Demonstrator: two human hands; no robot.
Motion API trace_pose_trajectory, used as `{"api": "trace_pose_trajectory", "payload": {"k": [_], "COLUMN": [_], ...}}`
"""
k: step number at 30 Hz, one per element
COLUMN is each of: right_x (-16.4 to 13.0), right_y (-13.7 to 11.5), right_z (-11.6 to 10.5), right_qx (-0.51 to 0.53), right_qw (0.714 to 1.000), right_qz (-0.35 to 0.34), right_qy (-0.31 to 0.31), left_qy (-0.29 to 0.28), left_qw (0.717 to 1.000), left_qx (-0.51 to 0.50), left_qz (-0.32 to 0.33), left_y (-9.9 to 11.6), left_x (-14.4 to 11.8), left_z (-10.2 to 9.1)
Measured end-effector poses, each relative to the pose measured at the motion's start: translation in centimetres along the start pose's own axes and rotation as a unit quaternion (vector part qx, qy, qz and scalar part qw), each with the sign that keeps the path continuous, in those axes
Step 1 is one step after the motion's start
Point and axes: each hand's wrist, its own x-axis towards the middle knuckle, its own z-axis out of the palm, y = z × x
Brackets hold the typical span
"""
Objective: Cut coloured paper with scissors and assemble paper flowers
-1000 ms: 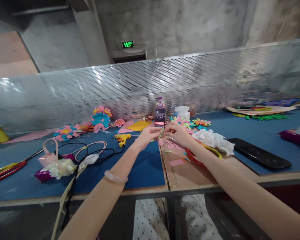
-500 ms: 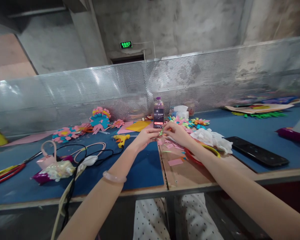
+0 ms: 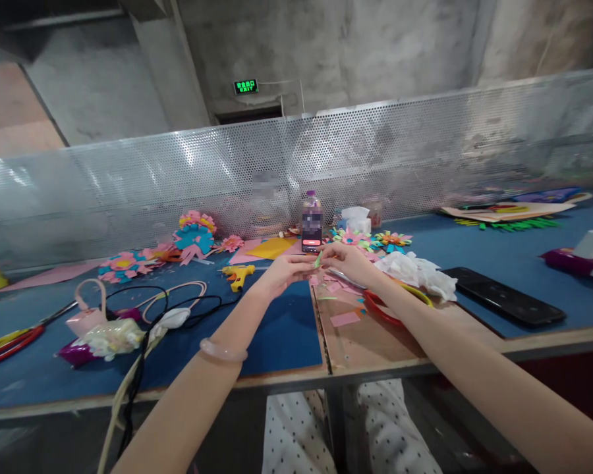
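Note:
Both my hands meet above the middle of the table, pinching a small light green strip of paper (image 3: pixel 318 259) between them. My left hand (image 3: pixel 287 271) comes in from the left with its fingers closed on the strip's left side. From the right, my right hand (image 3: pixel 346 262) grips the same strip between thumb and fingers. Just behind them a phone (image 3: pixel 311 230) leans upright against a purple-capped bottle (image 3: pixel 311 195). Pink paper scraps (image 3: pixel 344 319) lie below my right hand, next to red and yellow handled scissors (image 3: pixel 381 309) partly hidden by my right forearm.
A yellow glue gun (image 3: pixel 238 276) lies left of my hands, with cables (image 3: pixel 165 319) and a charger beyond. Paper flowers (image 3: pixel 196 234) line the back by a perforated metal screen (image 3: pixel 237 164). Crumpled tissue (image 3: pixel 418 276) and a black phone-like slab (image 3: pixel 504 296) lie to the right.
My hands stay together at the green strip, with only slight finger movement. The whole view has shifted a little, so things appear slightly further left.

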Motion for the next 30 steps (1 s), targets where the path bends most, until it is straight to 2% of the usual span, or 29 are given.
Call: {"api": "trace_pose_trajectory", "payload": {"k": [9,14,18,23,25,30], "right_x": [-0.2,-0.3,-0.3,-0.3,-0.3,-0.1], "right_y": [0.6,0.5,0.3,0.6,1.0,1.5], "right_z": [0.9,1.0,0.5,0.4,0.5,0.7], "right_qx": [0.002,0.034,-0.002,0.020,0.017,0.035], "right_qw": [1.000,0.999,1.000,0.996,0.996,0.996], "right_qz": [0.001,0.008,0.009,0.031,0.037,0.043], "right_qy": [-0.008,-0.013,-0.023,-0.076,-0.079,-0.064], "left_qy": [0.067,0.054,0.026,0.005,-0.003,0.016], "left_qw": [0.997,0.998,0.998,0.996,0.995,0.994], "left_qx": [0.034,0.041,0.027,0.047,0.061,0.092], "left_qz": [-0.008,-0.020,-0.048,-0.071,-0.073,-0.061], "left_y": [-0.3,-0.4,-0.3,-0.4,-0.5,-0.6], "left_x": [0.2,0.2,0.1,-0.1,-0.1,0.0], "left_z": [0.2,0.3,0.2,-0.1,-0.1,0.1]}}
